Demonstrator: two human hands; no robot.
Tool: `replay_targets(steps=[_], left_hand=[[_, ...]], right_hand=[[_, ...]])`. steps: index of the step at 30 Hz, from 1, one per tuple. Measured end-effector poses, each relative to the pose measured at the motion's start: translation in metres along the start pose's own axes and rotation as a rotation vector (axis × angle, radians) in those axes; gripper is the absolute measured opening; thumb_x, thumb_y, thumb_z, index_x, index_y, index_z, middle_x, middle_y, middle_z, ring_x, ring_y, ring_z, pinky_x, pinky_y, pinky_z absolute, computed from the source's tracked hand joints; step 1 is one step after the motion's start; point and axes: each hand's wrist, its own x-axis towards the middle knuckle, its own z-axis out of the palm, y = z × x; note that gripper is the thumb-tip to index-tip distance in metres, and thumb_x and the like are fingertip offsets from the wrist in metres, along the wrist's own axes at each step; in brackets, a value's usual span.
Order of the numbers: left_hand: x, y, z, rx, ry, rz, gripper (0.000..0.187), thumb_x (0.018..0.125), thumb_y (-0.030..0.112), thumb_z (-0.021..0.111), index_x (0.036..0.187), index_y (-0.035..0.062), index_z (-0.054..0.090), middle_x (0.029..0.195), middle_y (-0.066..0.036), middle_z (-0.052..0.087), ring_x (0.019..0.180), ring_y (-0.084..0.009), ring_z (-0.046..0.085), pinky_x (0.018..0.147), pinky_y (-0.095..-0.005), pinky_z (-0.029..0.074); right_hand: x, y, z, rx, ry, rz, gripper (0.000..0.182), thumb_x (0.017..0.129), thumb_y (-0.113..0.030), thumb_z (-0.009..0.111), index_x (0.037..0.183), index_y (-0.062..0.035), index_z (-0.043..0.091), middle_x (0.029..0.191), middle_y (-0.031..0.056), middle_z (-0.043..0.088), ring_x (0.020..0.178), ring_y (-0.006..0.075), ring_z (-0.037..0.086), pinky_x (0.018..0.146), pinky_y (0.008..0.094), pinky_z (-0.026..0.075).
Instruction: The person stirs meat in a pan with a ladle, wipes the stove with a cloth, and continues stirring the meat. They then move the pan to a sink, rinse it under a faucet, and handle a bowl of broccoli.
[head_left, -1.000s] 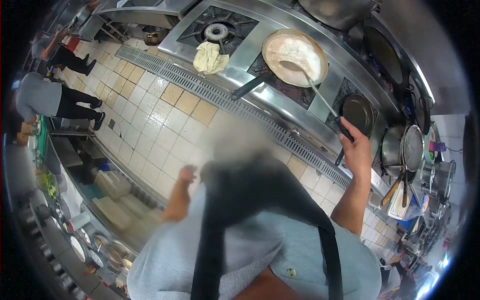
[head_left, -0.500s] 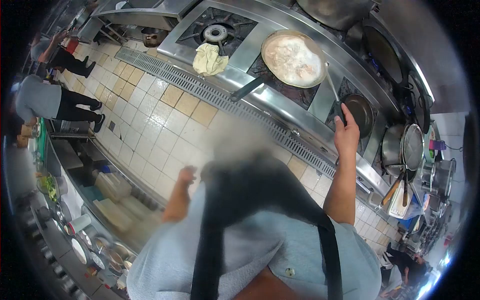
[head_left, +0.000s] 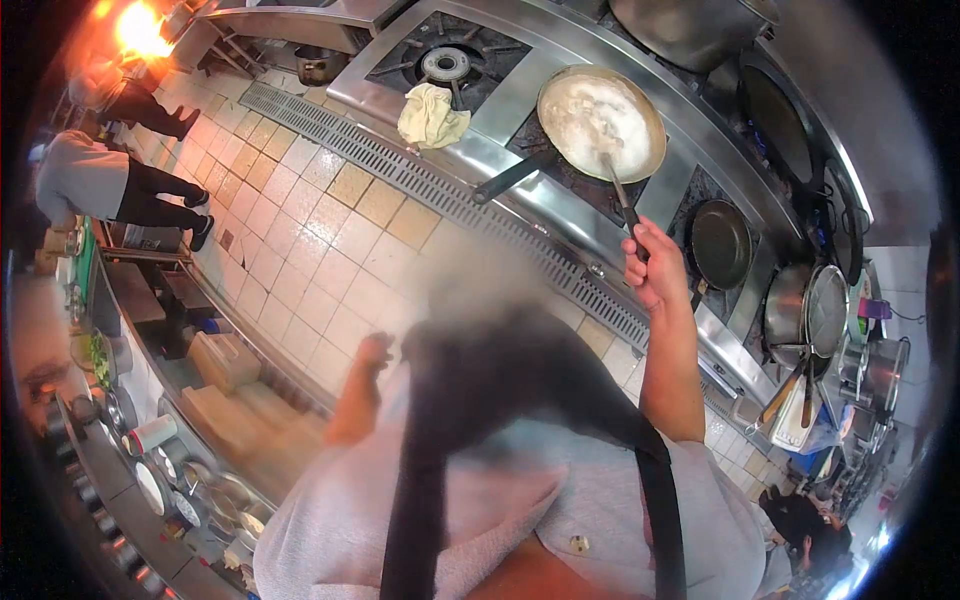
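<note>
My right hand (head_left: 655, 265) is closed around the black handle of a long metal cooking utensil (head_left: 622, 190). Its far end dips into white, creamy, lumpy food (head_left: 600, 120) in a frying pan (head_left: 656, 165), so the utensil's head is hidden. The pan sits on a burner, and its black handle points toward the front edge of the stove. My left hand (head_left: 374, 352) hangs low beside my apron, away from the stove. Its fingers are loosely bent and apart, with nothing seen in them.
A pale cloth (head_left: 432, 116) lies by the left burner (head_left: 446, 64). An empty dark pan (head_left: 721, 244) and a large pot (head_left: 690, 30) stand on the stove. Two people stand at the far left, near a tall flame (head_left: 143, 32). Steam blurs the middle.
My right hand has moved left and down, bringing the utensil's far end from the pan's right rim into the food. A bright flame has flared up at the top left.
</note>
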Motion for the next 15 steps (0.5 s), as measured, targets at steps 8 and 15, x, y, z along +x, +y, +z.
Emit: replay_targets(steps=[8,15], left_hand=[[-0.031,0.026,0.003,-0.125,0.003,-0.031,0.051,0.081,0.024,0.06,0.118,-0.0086,0.049,0.105,-0.019,0.06,0.093,-0.0261,0.059,0.081,-0.0351,0.045],[0.068,-0.073,-0.004,0.63,-0.116,0.593,0.053,0.078,0.024,0.065,0.124,0.0063,0.048,0.109,-0.011,0.059,0.072,-0.0217,0.064,0.057,-0.0379,0.05]], right_hand=[[-0.028,-0.017,-0.01,0.02,-0.031,-0.033,0.04,0.088,-0.015,0.051,0.126,-0.0051,0.043,0.066,0.0012,0.05,0.041,0.005,0.034,0.035,0.0198,0.026],[-0.034,-0.02,-0.029,-0.664,0.185,-0.412,0.043,0.083,-0.009,0.053,0.125,-0.0019,0.049,0.078,0.0003,0.057,0.059,0.0035,0.042,0.052,0.018,0.035]])
